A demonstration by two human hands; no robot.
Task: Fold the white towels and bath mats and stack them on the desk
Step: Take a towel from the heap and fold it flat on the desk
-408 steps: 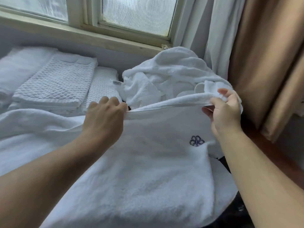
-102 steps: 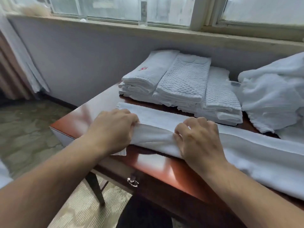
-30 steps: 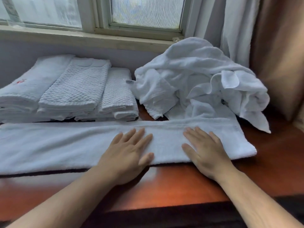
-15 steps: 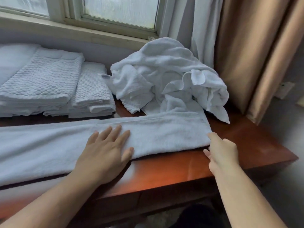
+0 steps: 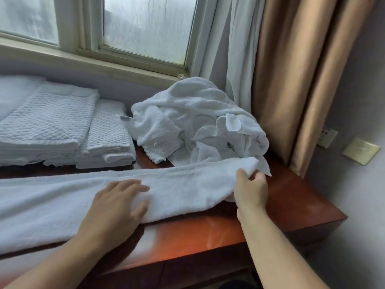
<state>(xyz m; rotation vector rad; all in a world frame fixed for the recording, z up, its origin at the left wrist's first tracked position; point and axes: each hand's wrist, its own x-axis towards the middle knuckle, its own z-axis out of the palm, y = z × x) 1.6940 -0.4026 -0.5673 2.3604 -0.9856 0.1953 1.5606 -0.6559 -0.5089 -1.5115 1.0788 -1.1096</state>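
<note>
A long white towel (image 5: 62,203), folded lengthwise into a strip, lies across the reddish wooden desk (image 5: 291,197). My left hand (image 5: 118,205) presses flat on the strip near its middle, fingers straight. My right hand (image 5: 251,187) grips the strip's right end and holds it lifted off the desk. Behind the strip, a loose heap of unfolded white towels (image 5: 198,122) sits at the back right. Folded waffle-weave bath mats (image 5: 48,122) and a smaller folded stack (image 5: 108,134) lie at the back left.
A window with a pale sill (image 5: 104,61) runs behind the desk. A white sheer curtain (image 5: 237,59) and a tan curtain (image 5: 291,69) hang at the right. The desk's right edge drops off near a wall with sockets (image 5: 328,137).
My right hand has taken hold of the towel strip's right end and raised it off the desk. My left hand stays flat on the strip. The view shifted slightly rightward.
</note>
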